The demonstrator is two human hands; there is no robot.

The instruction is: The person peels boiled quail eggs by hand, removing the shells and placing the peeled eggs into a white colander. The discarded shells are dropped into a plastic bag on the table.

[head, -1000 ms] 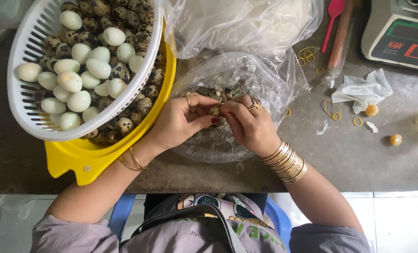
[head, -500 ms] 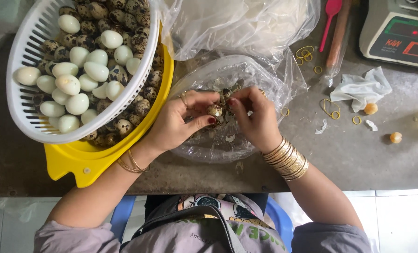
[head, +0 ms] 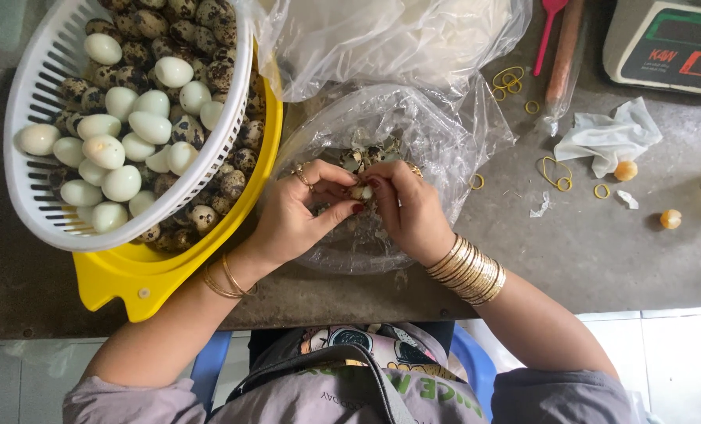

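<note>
At the near edge of the tabletop (head: 602, 259), both hands meet over a clear plastic bag (head: 445, 133) that holds a heap of broken speckled shell. The left hand (head: 292, 216) and right hand (head: 405, 208) each close their grip on 1 small quail egg (head: 359, 191), fingertips pinching it from both sides, with pale white showing where shell is already off — so this egg looks partly peeled.

Toward the left edge, a white slotted basket (head: 36, 196) sits tilted in a yellow tub (head: 131, 275). About 20 smooth, glossy peeled eggs (head: 123, 149) lie in the basket, yet mottled brown unpeeled eggs (head: 225, 169) crowd around and under them. I judge the work well begun but far from finished.

Loose yellow rubber bands (head: 554, 171) and a crumpled white tissue (head: 609, 137) lie toward the far right corner, beside a scale (head: 664, 43).
</note>
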